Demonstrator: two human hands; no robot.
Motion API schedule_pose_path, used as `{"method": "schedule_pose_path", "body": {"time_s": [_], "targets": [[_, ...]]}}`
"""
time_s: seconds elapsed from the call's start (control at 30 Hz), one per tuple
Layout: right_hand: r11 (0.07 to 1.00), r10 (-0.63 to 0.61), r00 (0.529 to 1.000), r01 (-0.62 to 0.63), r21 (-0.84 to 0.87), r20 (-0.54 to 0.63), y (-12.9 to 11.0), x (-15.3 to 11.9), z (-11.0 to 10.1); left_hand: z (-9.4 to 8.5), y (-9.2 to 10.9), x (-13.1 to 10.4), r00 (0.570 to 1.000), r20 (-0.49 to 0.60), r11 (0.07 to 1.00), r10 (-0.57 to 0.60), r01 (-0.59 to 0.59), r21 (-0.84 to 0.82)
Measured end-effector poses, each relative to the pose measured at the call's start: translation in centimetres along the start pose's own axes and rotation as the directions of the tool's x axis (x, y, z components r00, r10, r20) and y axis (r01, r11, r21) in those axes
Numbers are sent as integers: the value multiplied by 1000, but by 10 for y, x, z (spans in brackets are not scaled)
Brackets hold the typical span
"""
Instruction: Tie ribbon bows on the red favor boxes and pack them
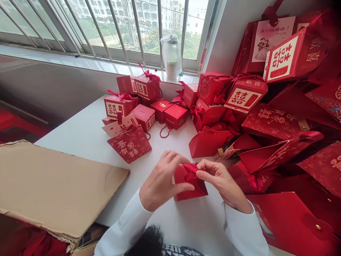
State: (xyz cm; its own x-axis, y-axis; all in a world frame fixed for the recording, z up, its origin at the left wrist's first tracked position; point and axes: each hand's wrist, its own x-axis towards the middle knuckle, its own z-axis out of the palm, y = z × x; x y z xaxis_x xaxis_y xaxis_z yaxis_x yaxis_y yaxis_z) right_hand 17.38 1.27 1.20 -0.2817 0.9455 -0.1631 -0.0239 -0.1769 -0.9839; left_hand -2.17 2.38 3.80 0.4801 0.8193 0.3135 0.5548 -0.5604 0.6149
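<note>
A small red gift box (pixel 188 193) stands on the white table in front of me, with a red ribbon bow (pixel 190 172) at its top. My right hand (pixel 222 181) pinches the right part of the ribbon between thumb and fingers. My left hand (pixel 165 181) is at the box's left side, its thumb and fingers apart around the near and far sides of the bow. Whether the left fingertips touch the box or ribbon I cannot tell.
Several red boxes (pixel 174 115) stand at the back of the white table (pixel 77 131). A tall pile of red gift bags (pixel 274 121) fills the right side. An opened cardboard carton (pixel 58 181) lies at the left. A bagged bottle (pixel 172 58) stands on the windowsill.
</note>
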Motion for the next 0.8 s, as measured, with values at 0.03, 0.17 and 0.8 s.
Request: {"method": "schedule_pose_path", "body": {"time_s": [0.03,0.17,0.8], "targets": [[1000,-8,1000,8,-11,0,0,0,0,6,7,-2,999,32,1000,16,-16,-4],[997,-38,999,38,-63,0,0,-2,-1,24,13,-3,999,33,999,-36,36,-12],[996,-60,998,60,65,-2,6,1,3,25,12,3,934,335,964,-122,192,-182]]}}
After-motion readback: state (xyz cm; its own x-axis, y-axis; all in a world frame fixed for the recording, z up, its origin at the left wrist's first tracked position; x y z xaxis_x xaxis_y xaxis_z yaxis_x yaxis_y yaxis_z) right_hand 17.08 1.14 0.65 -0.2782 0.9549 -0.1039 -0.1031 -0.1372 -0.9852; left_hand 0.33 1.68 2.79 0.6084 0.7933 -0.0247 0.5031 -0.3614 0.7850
